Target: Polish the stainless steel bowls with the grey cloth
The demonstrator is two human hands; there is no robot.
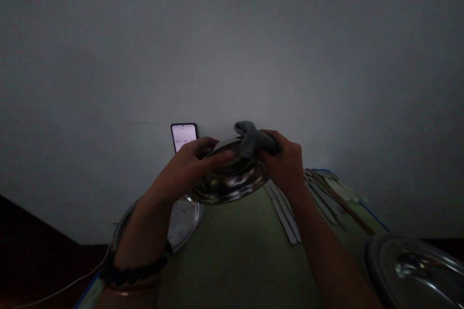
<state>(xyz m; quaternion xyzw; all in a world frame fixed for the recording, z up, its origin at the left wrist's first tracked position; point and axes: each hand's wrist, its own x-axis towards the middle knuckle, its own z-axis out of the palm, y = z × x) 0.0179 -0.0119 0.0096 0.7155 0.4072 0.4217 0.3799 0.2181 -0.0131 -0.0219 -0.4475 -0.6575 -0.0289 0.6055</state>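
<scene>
A shiny metal plate (232, 184) is held up tilted above the table, its rim toward me. My left hand (197, 161) grips its left side, the thumb lying across the plate. In my right hand (284, 157) is a bunched grey cloth (249, 137), pressed against the plate's upper right edge. The right fingers are closed round the cloth and partly hidden behind it. Below my left forearm lies another metal plate (185, 219), partly covered by the arm.
A phone (184, 136) showing a timer leans against the grey wall (232, 48). Several flat utensils (326, 195) lie at the right on the green table (232, 260). More metal plates (416, 270) sit at the front right. A white cable (68, 284) runs off the left side.
</scene>
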